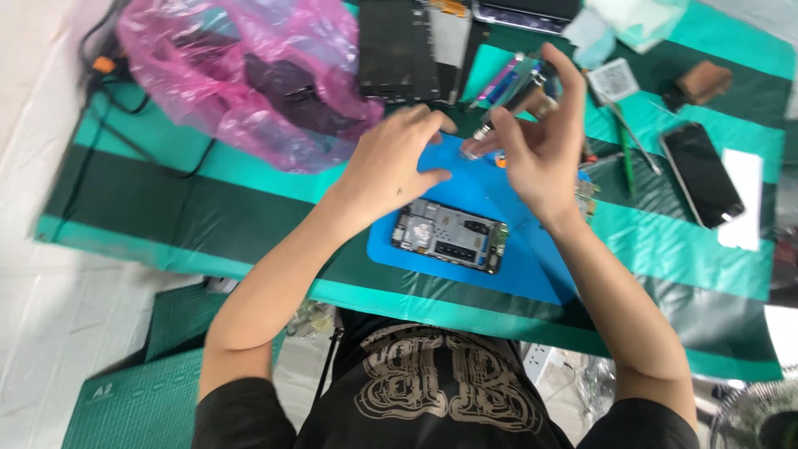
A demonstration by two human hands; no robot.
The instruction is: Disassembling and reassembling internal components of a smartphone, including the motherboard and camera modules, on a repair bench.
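Head view: the opened phone (pixel 450 235) lies on the blue mat (pixel 465 187), just below both hands. The left hand (pixel 391 162) hovers, fingers loosely spread, empty. The right hand (pixel 539 150) pinches a screwdriver (pixel 482 131). A pink bag (pixel 249 75) lies left.

Both hands are motion-blurred above the blue mat (pixel 465 187). The right hand (pixel 540 154) pinches something small and silvery at the mat's far edge; what it is cannot be told. The left hand (pixel 395 162) hides part of the mat. Beyond the mat, dark phone panels (pixel 399 50) are cut off by the top edge. The pink bag (pixel 241 75) veils dark contents, unidentifiable.
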